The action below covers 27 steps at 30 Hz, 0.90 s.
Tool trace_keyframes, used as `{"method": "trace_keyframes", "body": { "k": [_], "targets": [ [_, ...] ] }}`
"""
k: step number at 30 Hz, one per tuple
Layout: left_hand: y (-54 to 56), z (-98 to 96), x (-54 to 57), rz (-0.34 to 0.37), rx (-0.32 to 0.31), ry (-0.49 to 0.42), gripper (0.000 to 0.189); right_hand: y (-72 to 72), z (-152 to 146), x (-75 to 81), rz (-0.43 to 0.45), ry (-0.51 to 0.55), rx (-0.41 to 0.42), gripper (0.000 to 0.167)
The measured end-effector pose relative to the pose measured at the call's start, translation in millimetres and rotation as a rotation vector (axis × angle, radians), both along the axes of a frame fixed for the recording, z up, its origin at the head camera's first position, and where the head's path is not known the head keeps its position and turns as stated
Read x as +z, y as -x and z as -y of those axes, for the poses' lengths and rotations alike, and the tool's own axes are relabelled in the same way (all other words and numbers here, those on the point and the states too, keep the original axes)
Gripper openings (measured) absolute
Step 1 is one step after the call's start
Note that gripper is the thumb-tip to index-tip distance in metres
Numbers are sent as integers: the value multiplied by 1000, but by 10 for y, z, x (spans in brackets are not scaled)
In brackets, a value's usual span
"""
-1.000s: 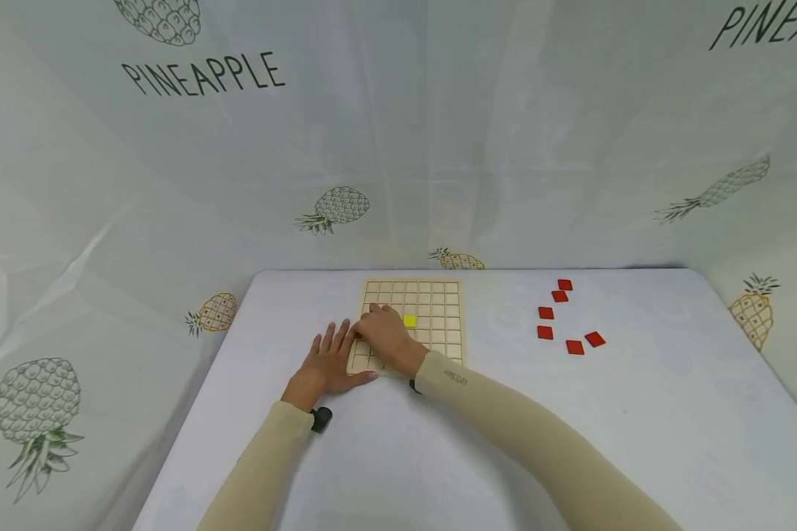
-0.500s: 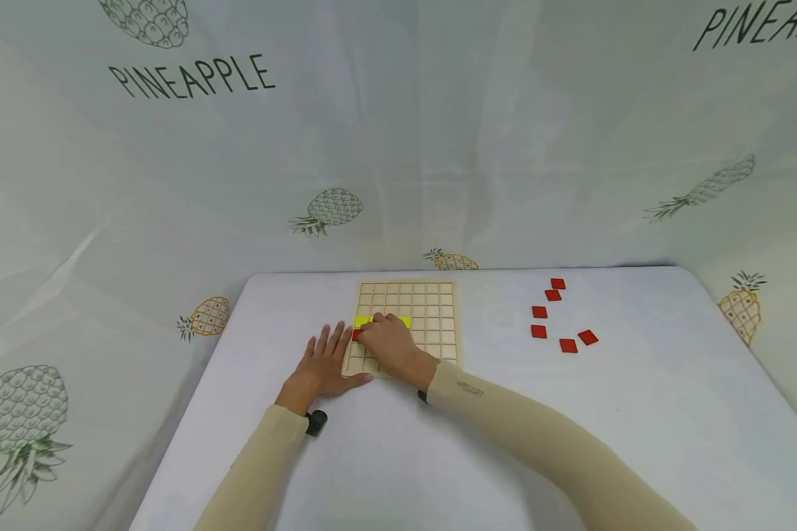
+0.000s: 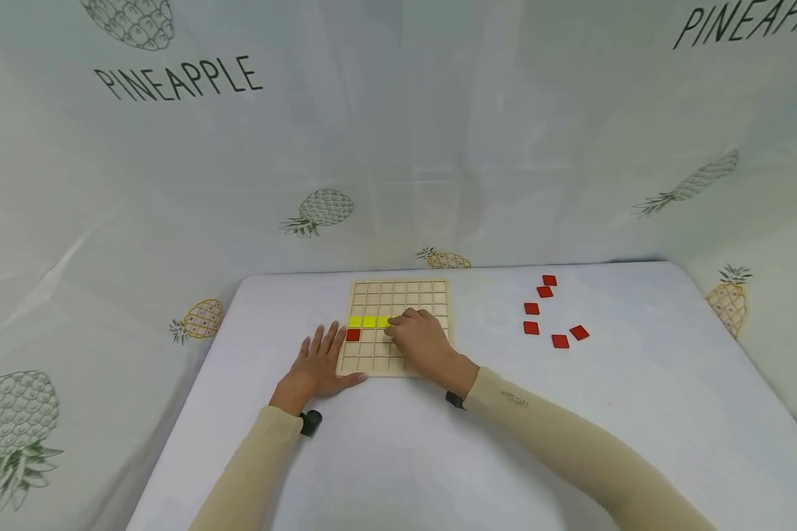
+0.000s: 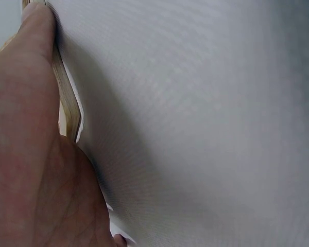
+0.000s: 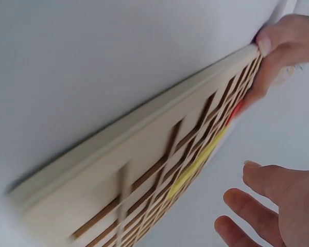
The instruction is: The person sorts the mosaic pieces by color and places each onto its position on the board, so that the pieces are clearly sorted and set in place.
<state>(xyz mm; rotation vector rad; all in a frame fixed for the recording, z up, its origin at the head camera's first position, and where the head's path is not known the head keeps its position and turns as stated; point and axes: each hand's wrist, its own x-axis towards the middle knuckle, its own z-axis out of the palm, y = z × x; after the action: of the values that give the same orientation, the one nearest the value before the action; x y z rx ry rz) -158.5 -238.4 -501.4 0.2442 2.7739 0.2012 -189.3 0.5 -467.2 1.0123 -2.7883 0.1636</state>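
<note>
A wooden grid board (image 3: 412, 289) lies on the table, with a row of yellow tiles (image 3: 369, 322) in its squares and one red tile (image 3: 353, 335) just below the row's left end. My left hand (image 3: 316, 366) rests flat with spread fingers along the board's left edge, its thumb at the near left corner. Over the board's right half hovers my right hand (image 3: 428, 348), its fingertips by the yellow row's right end in the head view. In the right wrist view the fingers of this right hand (image 5: 270, 200) are loosely bent, apart from the board and with nothing between them.
Several loose red tiles (image 3: 531, 309) lie scattered on the white table (image 3: 611, 398) to the right of the board. A pineapple-print sheet (image 3: 398, 147) hangs behind the table and at its sides. Each wrist carries a small black device (image 3: 311, 422).
My right hand has drawn back rightward from the board's left side, uncovering the red tile and yellow tiles. My left hand stays at the board's edge. The head view has shifted slightly.
</note>
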Motion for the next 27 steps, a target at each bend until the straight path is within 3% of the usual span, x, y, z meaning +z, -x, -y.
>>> {"method": "trace_keyframes", "body": {
  "k": [10,23,27],
  "targets": [
    [-39,-27,114,33,11,-20,110,-32,-592,6,-37,107,-68,23],
    [-43,-10,105,16,7,-35,112,-73,-1225,-30,-48,110,-166,32],
    [-33,2,59,6,-3,-52,113,-76,-1434,-67,-31,105,-201,34]
  ]
}}
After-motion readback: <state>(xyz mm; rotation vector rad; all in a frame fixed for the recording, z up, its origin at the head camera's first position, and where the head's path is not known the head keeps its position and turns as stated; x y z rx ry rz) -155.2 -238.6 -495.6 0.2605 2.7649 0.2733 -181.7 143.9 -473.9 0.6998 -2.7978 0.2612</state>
